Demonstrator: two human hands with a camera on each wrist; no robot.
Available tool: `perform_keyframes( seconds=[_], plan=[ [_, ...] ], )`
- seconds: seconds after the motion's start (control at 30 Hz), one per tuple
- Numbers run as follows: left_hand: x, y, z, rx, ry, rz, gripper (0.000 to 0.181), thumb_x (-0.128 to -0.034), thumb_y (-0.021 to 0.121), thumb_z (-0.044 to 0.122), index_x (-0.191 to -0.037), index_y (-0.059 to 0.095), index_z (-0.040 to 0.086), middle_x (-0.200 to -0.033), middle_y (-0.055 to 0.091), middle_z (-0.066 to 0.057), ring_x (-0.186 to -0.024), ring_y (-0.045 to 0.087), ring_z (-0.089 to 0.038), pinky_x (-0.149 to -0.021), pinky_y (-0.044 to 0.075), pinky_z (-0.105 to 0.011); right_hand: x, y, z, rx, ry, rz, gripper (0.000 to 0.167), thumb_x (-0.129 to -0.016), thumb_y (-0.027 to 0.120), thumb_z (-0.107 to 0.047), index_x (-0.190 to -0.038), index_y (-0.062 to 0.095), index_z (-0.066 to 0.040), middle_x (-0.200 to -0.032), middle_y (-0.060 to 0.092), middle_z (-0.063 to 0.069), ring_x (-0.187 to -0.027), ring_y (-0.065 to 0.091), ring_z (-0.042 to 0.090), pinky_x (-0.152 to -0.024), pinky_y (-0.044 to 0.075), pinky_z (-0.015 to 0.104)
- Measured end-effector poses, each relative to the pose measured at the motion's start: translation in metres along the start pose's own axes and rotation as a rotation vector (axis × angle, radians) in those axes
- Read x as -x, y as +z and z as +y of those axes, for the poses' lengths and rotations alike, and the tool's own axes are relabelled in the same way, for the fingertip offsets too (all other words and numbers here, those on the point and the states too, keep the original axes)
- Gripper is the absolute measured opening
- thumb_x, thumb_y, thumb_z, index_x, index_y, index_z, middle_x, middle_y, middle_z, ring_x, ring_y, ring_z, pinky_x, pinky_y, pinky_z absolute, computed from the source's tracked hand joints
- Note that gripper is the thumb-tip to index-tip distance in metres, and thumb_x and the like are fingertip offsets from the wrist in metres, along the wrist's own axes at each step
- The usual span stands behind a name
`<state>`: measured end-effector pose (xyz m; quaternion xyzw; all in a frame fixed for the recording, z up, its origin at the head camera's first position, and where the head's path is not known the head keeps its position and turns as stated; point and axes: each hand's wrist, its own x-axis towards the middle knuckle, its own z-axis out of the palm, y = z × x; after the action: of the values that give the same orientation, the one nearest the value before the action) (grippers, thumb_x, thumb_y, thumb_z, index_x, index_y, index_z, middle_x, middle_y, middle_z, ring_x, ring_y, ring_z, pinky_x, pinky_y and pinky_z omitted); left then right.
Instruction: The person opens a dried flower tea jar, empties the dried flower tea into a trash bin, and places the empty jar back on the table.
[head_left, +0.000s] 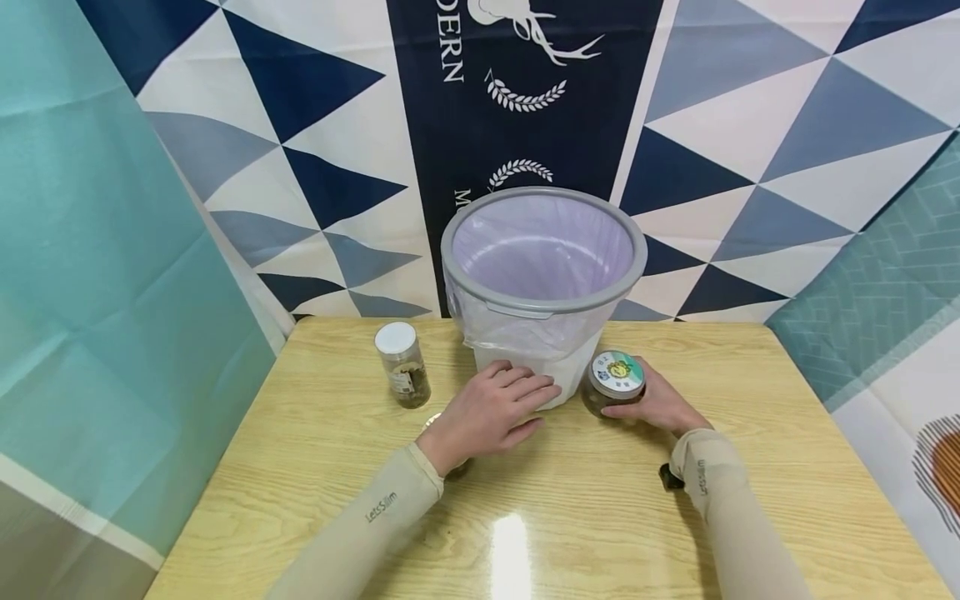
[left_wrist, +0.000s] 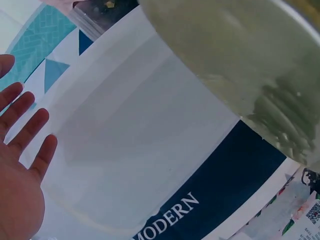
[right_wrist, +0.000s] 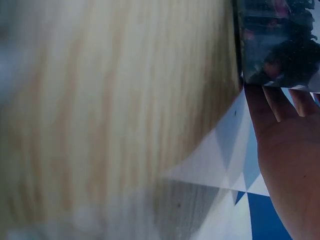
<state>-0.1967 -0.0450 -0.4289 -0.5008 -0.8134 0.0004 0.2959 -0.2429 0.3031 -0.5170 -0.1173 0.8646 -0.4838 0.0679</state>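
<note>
A white bin (head_left: pixel 525 333) with a grey rim and a clear liner stands at the table's back. My left hand (head_left: pixel 491 417) is in front of it, fingers spread and holding nothing; the left wrist view shows the hand (left_wrist: pixel 22 175) beside the bin's white wall (left_wrist: pixel 115 115). Whether it touches the bin, I cannot tell. Right of the bin, my right hand (head_left: pixel 660 400) grips a jar (head_left: pixel 617 375) with a green and white lid. In the right wrist view, the fingers of that hand (right_wrist: pixel 295 160) lie against the jar (right_wrist: pixel 280 45), which has dark contents.
An upright jar with a white lid (head_left: pixel 395 340) stands left of the bin. Another jar (head_left: pixel 458 469) is mostly hidden under my left wrist; a greenish rounded surface (left_wrist: pixel 250 75) fills the left wrist view's upper right. A small black object (head_left: pixel 670 477) is at my right cuff.
</note>
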Motion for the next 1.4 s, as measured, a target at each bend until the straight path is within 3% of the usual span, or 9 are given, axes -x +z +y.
perform_keyframes(
  seconds=[0.23,0.37,0.57,0.83,1.13,1.4],
  plan=[
    [0.001,-0.004,0.000,0.007,-0.018,0.018,0.044,-0.1016,0.062,0.044,-0.141,0.064,0.024,-0.137,0.067,0.008,-0.120,0.064,-0.013,-0.105,0.049,-0.034,0.012,-0.005,-0.016,0.028,0.012,0.007,0.101,-0.075,0.095,-0.025,-0.154,0.036,-0.006,-0.143,0.053,0.016,-0.133,0.048,0.032,-0.115,0.035,0.056],
    [0.001,-0.008,0.000,0.063,-0.044,0.038,0.046,-0.1011,0.064,0.043,-0.142,0.063,0.023,-0.138,0.067,0.007,-0.123,0.063,-0.014,-0.108,0.047,-0.033,0.022,-0.004,-0.031,0.051,-0.022,0.020,0.099,-0.072,0.096,-0.025,-0.151,0.039,-0.009,-0.138,0.055,0.012,-0.126,0.052,0.022,-0.111,0.039,0.050],
    [-0.001,-0.014,0.003,0.136,-0.057,0.077,0.050,-0.0987,0.068,0.041,-0.143,0.063,0.018,-0.138,0.068,0.004,-0.126,0.062,-0.015,-0.108,0.049,-0.031,0.039,0.007,-0.059,0.079,-0.100,0.022,0.097,-0.071,0.096,-0.022,-0.149,0.038,-0.010,-0.137,0.056,0.009,-0.122,0.052,0.008,-0.110,0.041,0.050],
    [-0.004,-0.023,0.010,0.189,-0.066,0.107,0.066,-0.0944,0.071,0.050,-0.149,0.056,0.016,-0.144,0.063,0.001,-0.132,0.058,-0.017,-0.113,0.046,-0.031,0.051,0.030,-0.096,0.099,-0.275,-0.013,0.096,-0.070,0.096,-0.019,-0.149,0.042,-0.016,-0.137,0.058,0.000,-0.122,0.055,0.002,-0.105,0.043,0.020],
    [-0.004,-0.026,0.016,0.242,-0.078,0.062,0.084,-0.0924,0.068,0.057,-0.159,0.040,0.015,-0.156,0.053,-0.003,-0.138,0.052,-0.021,-0.118,0.041,-0.033,0.050,0.053,-0.125,0.084,-0.409,-0.102,0.097,-0.072,0.094,-0.021,-0.153,0.040,-0.025,-0.140,0.056,-0.001,-0.122,0.056,0.011,-0.102,0.049,0.026],
    [-0.001,-0.025,0.014,0.250,-0.065,0.067,0.086,-0.0895,0.072,0.057,-0.159,0.041,0.018,-0.153,0.053,-0.005,-0.129,0.056,-0.021,-0.106,0.051,-0.032,0.047,0.062,-0.132,0.080,-0.438,-0.154,0.091,-0.074,0.091,-0.020,-0.151,0.041,-0.023,-0.136,0.058,-0.001,-0.118,0.058,0.011,-0.101,0.051,0.027]
  ],
)
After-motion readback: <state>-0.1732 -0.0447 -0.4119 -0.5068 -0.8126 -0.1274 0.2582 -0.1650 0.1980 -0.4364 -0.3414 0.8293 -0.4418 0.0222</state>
